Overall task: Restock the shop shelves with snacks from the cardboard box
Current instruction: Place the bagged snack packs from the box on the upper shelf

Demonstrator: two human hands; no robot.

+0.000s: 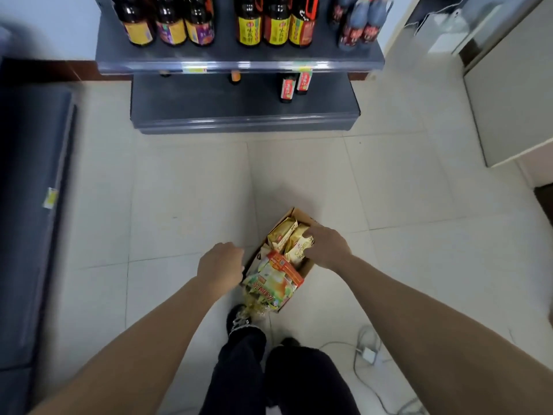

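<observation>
A small cardboard box (302,216) full of snack packets stands on the tiled floor in front of my feet. Yellow packets (282,232) stand at its far end and a green and red packet (273,281) lies at the near end. My right hand (327,247) reaches into the box from the right, its fingers closed on a yellow packet (299,250). At the box's left edge my left hand (221,265) is curled beside the packets; whether it grips anything is hidden. Grey shop shelves (239,115) stand further ahead.
The upper shelf (239,65) carries rows of dark sauce bottles; two small bottles (294,85) stand on the lower shelf. A dark shelf unit (33,205) runs along the left. A white cabinet (514,100) is at the right. A white cable and adapter (366,353) lie by my right foot.
</observation>
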